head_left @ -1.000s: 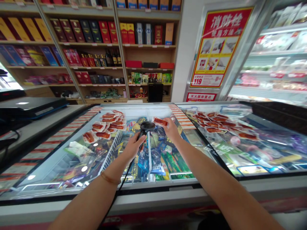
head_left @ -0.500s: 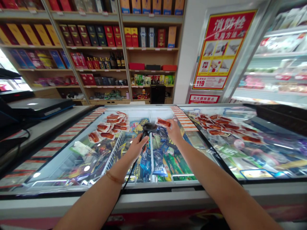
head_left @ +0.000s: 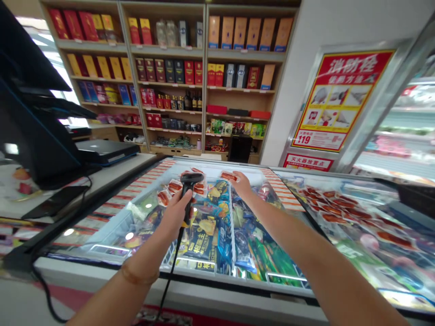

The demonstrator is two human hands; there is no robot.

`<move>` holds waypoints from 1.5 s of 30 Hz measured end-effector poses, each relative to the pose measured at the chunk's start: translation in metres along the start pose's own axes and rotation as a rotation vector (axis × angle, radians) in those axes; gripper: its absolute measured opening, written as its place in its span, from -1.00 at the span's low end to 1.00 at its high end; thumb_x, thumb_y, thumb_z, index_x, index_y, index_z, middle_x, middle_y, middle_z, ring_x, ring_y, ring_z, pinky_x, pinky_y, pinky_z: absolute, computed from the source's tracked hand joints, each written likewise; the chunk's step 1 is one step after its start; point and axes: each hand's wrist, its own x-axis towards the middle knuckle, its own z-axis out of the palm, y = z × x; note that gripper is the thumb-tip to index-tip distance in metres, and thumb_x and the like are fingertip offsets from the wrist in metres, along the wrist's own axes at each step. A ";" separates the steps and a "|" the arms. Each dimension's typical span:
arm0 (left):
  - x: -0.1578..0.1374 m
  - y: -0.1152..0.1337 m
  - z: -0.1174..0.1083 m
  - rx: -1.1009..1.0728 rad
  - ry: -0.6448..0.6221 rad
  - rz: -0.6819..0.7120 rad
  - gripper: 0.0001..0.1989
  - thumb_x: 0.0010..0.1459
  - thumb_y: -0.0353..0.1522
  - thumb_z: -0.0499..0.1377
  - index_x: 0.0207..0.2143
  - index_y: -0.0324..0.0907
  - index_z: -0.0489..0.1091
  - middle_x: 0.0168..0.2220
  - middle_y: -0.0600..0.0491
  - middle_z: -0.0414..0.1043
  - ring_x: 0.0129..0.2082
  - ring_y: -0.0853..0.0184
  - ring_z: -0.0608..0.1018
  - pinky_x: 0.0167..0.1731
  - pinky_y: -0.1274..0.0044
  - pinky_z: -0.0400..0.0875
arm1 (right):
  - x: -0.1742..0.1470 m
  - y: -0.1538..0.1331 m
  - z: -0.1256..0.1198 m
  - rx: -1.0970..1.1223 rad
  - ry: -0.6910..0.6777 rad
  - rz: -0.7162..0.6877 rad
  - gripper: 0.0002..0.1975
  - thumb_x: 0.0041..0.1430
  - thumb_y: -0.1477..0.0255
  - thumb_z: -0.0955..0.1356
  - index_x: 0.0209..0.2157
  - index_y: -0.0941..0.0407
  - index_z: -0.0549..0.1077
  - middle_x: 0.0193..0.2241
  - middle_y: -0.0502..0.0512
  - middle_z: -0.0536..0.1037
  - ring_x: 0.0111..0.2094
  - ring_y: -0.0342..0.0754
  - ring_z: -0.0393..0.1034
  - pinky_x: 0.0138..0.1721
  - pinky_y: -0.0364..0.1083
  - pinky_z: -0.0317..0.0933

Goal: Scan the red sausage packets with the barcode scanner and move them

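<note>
My left hand [head_left: 176, 209] is wrapped round the handle of a black corded barcode scanner [head_left: 191, 179], held upright above the freezer's glass top. Between the fingers of my right hand [head_left: 242, 183] is a small clear packet of reddish-brown food [head_left: 229, 176], to the right of the scanner head. Beneath and behind the scanner lies a pile of similar packets [head_left: 164, 196], partly hidden by it. A larger group of such packets [head_left: 335, 206] is spread over the glass on the right. What exactly the packets contain I cannot make out.
Under the glass, the chest freezer [head_left: 234, 244] holds colourful packaged goods in wire baskets. A black checkout terminal [head_left: 37, 113] and a flat scale-like device [head_left: 105, 149] stand at left. The scanner's cord [head_left: 172, 262] hangs over the front edge. Shelves of boxes [head_left: 170, 70] line the back.
The view has swung left, bringing in more of the terminal. The scanner has moved left, away from the held packet and over the left pile; my right hand still holds its packet.
</note>
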 end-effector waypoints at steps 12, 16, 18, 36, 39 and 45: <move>-0.027 0.029 -0.105 0.145 0.213 0.025 -0.54 -0.09 -0.02 0.27 -0.31 -0.19 0.33 -0.54 0.16 0.36 -0.72 0.51 0.31 -0.76 0.64 0.09 | 0.040 -0.083 0.133 0.039 -0.268 0.050 -0.77 0.02 0.50 0.37 -0.23 0.04 0.56 -0.23 0.06 0.61 -0.11 0.07 0.47 0.00 0.03 0.28; -0.027 0.024 -0.104 0.120 0.219 0.008 -0.58 -0.03 -0.04 0.24 -0.32 -0.19 0.32 -0.54 0.16 0.35 -0.73 0.52 0.30 -0.75 0.65 0.08 | 0.036 -0.070 0.131 0.033 -0.266 0.045 -0.76 0.09 0.52 0.32 -0.22 0.04 0.57 -0.20 0.06 0.61 -0.05 0.07 0.45 0.08 0.09 0.22; -0.025 0.020 -0.096 0.095 0.203 -0.001 -0.59 -0.02 -0.04 0.25 -0.31 -0.19 0.32 -0.54 0.16 0.35 -0.73 0.53 0.30 -0.75 0.65 0.07 | 0.036 -0.065 0.121 0.032 -0.243 0.025 -0.72 0.13 0.51 0.29 -0.16 0.04 0.55 -0.10 0.06 0.58 0.02 0.05 0.40 0.14 0.11 0.17; -0.001 -0.064 0.114 -0.156 -0.181 -0.081 -0.54 -0.10 -0.03 0.29 -0.36 -0.18 0.26 -0.50 0.17 0.36 -0.70 0.53 0.33 -0.72 0.63 0.17 | -0.079 0.140 -0.233 -0.629 0.173 0.045 -0.77 0.11 0.45 0.30 -0.20 0.09 0.52 -0.17 0.18 0.57 -0.06 0.15 0.42 0.00 0.17 0.24; 0.005 -0.079 0.117 -0.095 -0.217 -0.046 -0.57 -0.08 -0.05 0.29 -0.36 -0.18 0.27 -0.50 0.18 0.36 -0.71 0.55 0.32 -0.72 0.64 0.16 | -0.097 0.157 -0.285 -0.786 0.224 0.100 -0.84 0.04 0.40 0.40 -0.27 0.06 0.51 -0.21 0.24 0.55 -0.06 0.25 0.39 -0.04 0.25 0.21; 0.015 -0.089 0.096 -0.013 -0.236 -0.010 -0.54 -0.09 -0.03 0.29 -0.34 -0.19 0.29 -0.52 0.17 0.35 -0.71 0.54 0.31 -0.72 0.63 0.16 | -0.104 0.171 -0.307 -0.785 0.262 0.088 -0.92 0.04 0.45 0.39 -0.50 0.06 0.43 -0.36 0.24 0.52 -0.07 0.26 0.36 -0.05 0.30 0.16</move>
